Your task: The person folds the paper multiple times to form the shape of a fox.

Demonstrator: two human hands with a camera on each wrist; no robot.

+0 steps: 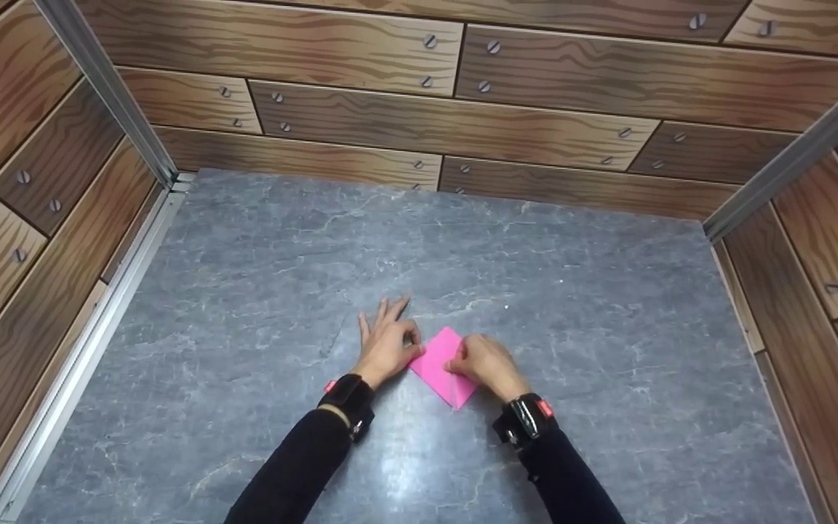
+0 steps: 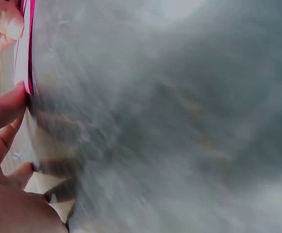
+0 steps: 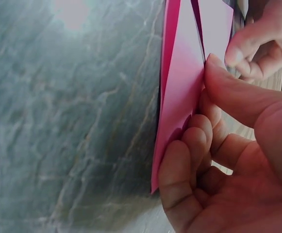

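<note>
A pink sheet of folded paper [image 1: 434,358] lies as a diamond on the grey marbled surface, between both hands. My left hand [image 1: 385,350] pinches its left corner with thumb and index finger, while the other fingers spread away from it. From the other side, my right hand [image 1: 490,362] holds a flap near the right corner, thumb on top and the other fingers curled. In the right wrist view, layers of the paper [image 3: 185,82] stand slightly apart beside the right thumb. Only a narrow strip of the paper [image 2: 23,58] shows in the left wrist view.
The grey marbled surface [image 1: 302,240] extends around the hands. Wood-patterned panels [image 1: 361,109] stand behind it and on both sides, with a metal post [image 1: 110,87] at the left corner and another post [image 1: 790,171] at the right.
</note>
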